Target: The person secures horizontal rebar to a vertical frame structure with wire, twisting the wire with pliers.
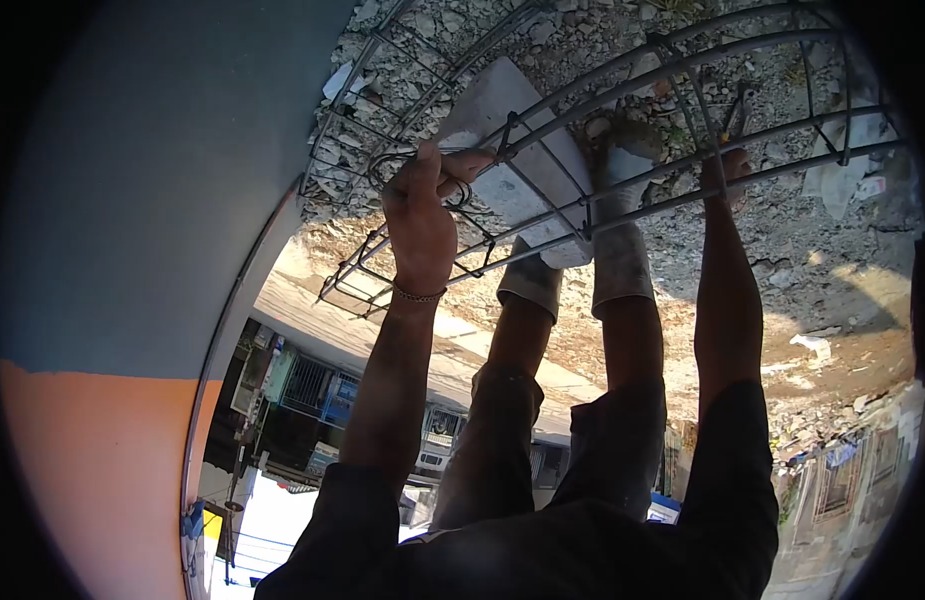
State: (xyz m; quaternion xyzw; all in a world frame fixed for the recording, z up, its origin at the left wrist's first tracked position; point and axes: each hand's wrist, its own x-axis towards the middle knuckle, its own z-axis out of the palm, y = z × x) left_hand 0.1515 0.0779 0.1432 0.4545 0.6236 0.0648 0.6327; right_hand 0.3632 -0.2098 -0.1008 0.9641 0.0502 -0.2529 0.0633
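A rebar cage (672, 70) of long bars and tied stirrups stretches across the upper view. My left hand (422, 225) is closed at its lower left part, thumb raised, with loops of thin tie wire (387, 165) around the fingers. At the right, my right hand (727, 175) is closed beside the lower long bar, partly crossed by a stirrup. From its fist sticks up a slim dark hand tool (737, 110), whose exact kind I cannot make out. A grey concrete slab (517, 160) lies behind the bars, between my hands and near my boots.
A grey and orange wall (152, 250) rises close on the left. Rubble and gravel (682, 250) cover the ground around my boots (622, 265). A torn pale sack (842, 165) lies at the right. Houses appear upside down at the bottom.
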